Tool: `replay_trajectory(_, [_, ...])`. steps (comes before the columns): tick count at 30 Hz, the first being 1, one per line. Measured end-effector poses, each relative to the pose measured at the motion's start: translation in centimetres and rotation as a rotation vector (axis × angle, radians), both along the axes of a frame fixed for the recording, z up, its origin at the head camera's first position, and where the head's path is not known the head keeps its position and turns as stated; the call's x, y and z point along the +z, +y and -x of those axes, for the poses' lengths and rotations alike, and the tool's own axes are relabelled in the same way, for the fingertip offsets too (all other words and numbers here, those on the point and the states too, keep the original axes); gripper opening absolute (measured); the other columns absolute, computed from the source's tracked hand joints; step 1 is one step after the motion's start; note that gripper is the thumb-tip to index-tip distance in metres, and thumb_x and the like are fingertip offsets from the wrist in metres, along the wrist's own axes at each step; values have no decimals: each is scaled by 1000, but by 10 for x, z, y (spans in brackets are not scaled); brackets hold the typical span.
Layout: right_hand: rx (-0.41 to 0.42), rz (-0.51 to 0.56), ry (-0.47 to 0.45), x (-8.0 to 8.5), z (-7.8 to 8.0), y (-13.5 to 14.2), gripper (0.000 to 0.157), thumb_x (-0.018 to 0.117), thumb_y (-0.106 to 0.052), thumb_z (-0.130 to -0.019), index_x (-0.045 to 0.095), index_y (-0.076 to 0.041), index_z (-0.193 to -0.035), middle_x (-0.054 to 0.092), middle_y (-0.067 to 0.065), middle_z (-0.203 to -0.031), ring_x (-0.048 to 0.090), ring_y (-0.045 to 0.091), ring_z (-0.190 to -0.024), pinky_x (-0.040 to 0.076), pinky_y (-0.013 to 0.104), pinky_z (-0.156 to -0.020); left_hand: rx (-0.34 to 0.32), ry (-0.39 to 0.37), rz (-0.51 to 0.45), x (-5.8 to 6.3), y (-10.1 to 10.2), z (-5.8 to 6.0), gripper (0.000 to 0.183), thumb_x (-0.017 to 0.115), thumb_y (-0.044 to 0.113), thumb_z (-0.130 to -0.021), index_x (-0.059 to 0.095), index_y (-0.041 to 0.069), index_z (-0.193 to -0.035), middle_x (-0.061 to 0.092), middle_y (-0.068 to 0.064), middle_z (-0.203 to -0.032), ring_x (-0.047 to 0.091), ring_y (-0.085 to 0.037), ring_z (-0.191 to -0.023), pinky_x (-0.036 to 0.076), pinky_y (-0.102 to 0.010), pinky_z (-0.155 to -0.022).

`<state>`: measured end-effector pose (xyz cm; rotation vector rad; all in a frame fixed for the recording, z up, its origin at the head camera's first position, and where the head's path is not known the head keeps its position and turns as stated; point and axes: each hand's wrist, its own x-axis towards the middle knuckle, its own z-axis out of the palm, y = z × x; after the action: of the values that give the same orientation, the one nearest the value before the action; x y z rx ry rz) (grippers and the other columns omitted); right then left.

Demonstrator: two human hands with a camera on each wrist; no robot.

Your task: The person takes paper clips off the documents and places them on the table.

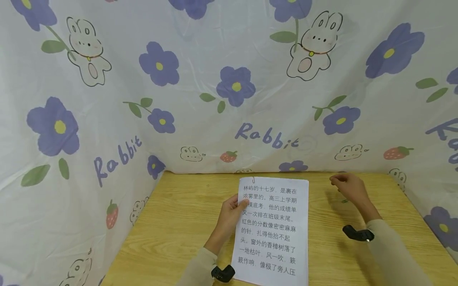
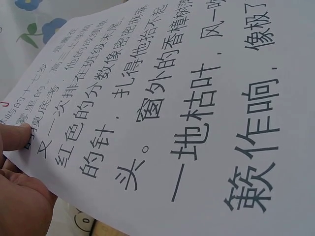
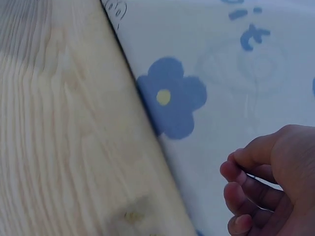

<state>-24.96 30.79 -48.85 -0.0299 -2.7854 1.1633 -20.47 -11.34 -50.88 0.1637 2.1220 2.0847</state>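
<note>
My left hand (image 1: 230, 212) grips printed paper (image 1: 272, 234) by its left edge, thumb on the front and fingers behind. Large Chinese characters cover the front. A small reddish paper clip (image 1: 253, 180) sits on the top edge, left of the middle. In the left wrist view the thumb (image 2: 15, 136) presses near the clipped corner, and the paper fills most of the picture. Apart from the paper, my right hand (image 1: 350, 190) is raised over the table's far right. Its fingers (image 3: 236, 196) are loosely curled, thumb tip close to the index fingertip, with nothing visible between them.
Below the right hand, a small green item (image 1: 344, 201) lies on the wooden table (image 1: 179, 222). A white cloth (image 1: 200, 119) printed with rabbits, purple flowers and strawberries hangs behind the table's far edge and along its sides. Each wrist wears a black band (image 1: 358, 233).
</note>
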Motion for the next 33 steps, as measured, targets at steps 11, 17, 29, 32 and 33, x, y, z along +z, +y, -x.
replay_trajectory(11, [101,10,74,44,-1,-38,33,60,-26,-111,73,2,-124,76,23,-111,70,23,-88,58,25,-70,3,9,-7,0,1,0,30,65,33,-108,72,12,-129,79,-12,-99,78,-19,-77,64,-28,-63])
replay_trajectory(17, [156,8,104,66,-3,-58,31,62,-28,-110,75,-2,-121,75,19,-108,68,23,-86,57,28,-70,14,12,1,1,2,-1,31,67,34,-107,72,12,-129,79,-11,-98,78,-18,-76,64,-28,-62])
replay_trajectory(29, [247,21,129,98,-4,-86,29,63,-29,-110,75,-5,-121,75,12,-105,65,21,-85,54,28,-70,3,12,-5,0,2,0,30,66,33,-108,72,12,-128,79,-11,-99,78,-19,-77,64,-29,-63])
replay_trajectory(32, [270,30,139,104,-4,-93,29,64,-27,-109,75,-4,-121,75,13,-106,66,26,-88,54,27,-70,1,13,-8,0,1,0,30,66,33,-108,72,12,-129,79,-11,-99,78,-20,-78,65,-29,-63])
replay_trajectory(33, [276,32,142,105,-4,-96,28,65,-27,-109,75,-4,-120,75,12,-106,66,27,-88,54,27,-70,2,13,-8,0,1,0,30,66,33,-108,72,12,-129,79,-11,-99,78,-20,-78,65,-29,-63])
